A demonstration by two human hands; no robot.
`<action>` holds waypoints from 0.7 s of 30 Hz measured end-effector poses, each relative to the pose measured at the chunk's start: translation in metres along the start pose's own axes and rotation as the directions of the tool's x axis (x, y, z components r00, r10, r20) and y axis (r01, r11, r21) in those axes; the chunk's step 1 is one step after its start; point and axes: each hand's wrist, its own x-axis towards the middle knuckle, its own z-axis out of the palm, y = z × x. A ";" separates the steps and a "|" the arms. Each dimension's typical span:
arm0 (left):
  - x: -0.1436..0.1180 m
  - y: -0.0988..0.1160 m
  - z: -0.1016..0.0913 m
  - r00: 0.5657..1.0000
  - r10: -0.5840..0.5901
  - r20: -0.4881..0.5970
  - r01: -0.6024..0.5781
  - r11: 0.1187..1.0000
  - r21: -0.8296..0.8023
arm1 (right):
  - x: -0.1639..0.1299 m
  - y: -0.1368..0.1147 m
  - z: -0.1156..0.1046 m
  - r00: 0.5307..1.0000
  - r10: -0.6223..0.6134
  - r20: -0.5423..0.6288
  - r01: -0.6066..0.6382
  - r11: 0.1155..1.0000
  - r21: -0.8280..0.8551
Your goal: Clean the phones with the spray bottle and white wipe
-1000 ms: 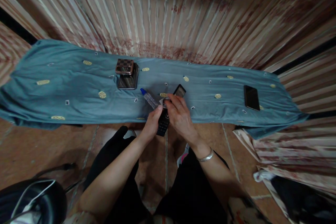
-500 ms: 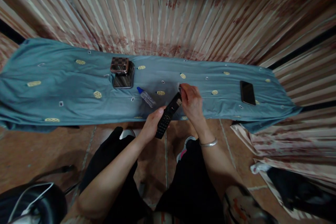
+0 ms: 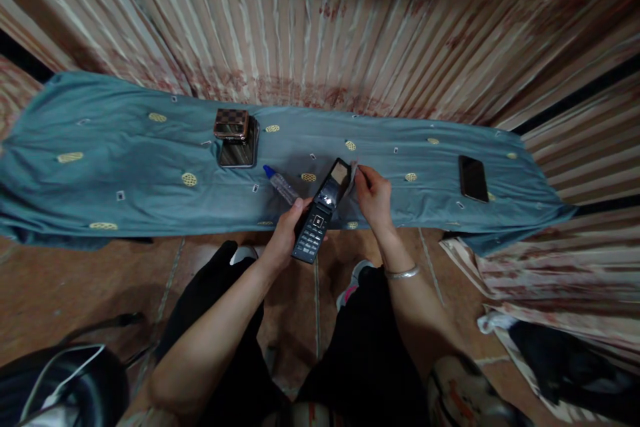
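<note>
Over the near edge of the cloth-covered surface (image 3: pixel 125 167), the left hand (image 3: pixel 285 233) holds an open flip phone (image 3: pixel 320 210) by its keypad half, fingers wrapped round the lower body and thumb along its side. The phone is lifted clear of the blue cloth, tilted, with its screen half pointing away toward the striped curtain (image 3: pixel 320 27). The right hand (image 3: pixel 374 195) pinches a small pale wipe or scrap of tissue (image 3: pixel 353 172) between thumb and fingertips, pressed against the right edge of the screen half; whether it is paper or cloth is hard to tell at this size.

Judging by how things lie, the wiping of the phone looks to be under way rather than finished: the wipe sits at the screen's edge, and the keypad half is covered only by the holding hand. A small clear bottle with a blue cap (image 3: pixel 279 182) lies on its side on the cloth just left of the phone. Farther back sit two stacked handsets, the upper with a checkered back (image 3: pixel 233 135), and a dark smartphone (image 3: pixel 473 177) lies well apart to the right; nothing shows whether these have been cleaned.
</note>
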 end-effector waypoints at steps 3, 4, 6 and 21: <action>0.000 0.000 0.001 1.000 -0.021 -0.003 0.021 0.999 -0.026 | 0.000 0.000 0.003 0.999 0.047 0.014 -0.048 0.992 0.115; 0.000 0.000 0.002 1.000 -0.022 -0.004 0.022 0.999 -0.028 | 0.000 0.000 0.005 0.998 0.066 0.023 -0.069 0.986 0.150; 0.001 0.000 0.002 1.000 -0.022 -0.008 0.022 0.999 -0.032 | 0.000 0.001 0.008 0.992 0.117 0.046 -0.125 0.968 0.218; 0.002 0.002 0.005 0.999 -0.035 -0.027 0.032 0.995 -0.092 | -0.012 -0.005 0.023 0.950 0.281 0.136 -0.312 0.865 0.392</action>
